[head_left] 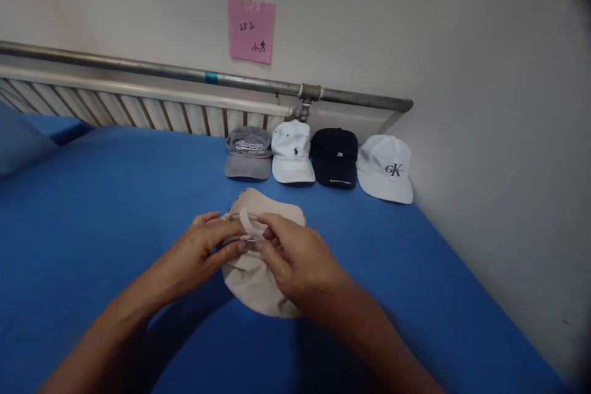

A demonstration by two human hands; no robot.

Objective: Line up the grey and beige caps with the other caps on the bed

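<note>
A soft beige cap (pixel 261 289) is pinched between the left grip (pixel 203 245) and right grip (pixel 302 252). Its dark-edged brim (pixel 270 204) fans out beyond them, the creased crown bulges on the near side, and a pale strip (pixel 246 221) curls up between them.

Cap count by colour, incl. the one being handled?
Grey cap: 1
White caps: 2 (small figure logo; large letters)
Dark cap, black or navy: 1
Beige cap: 1
Total: 5
</note>
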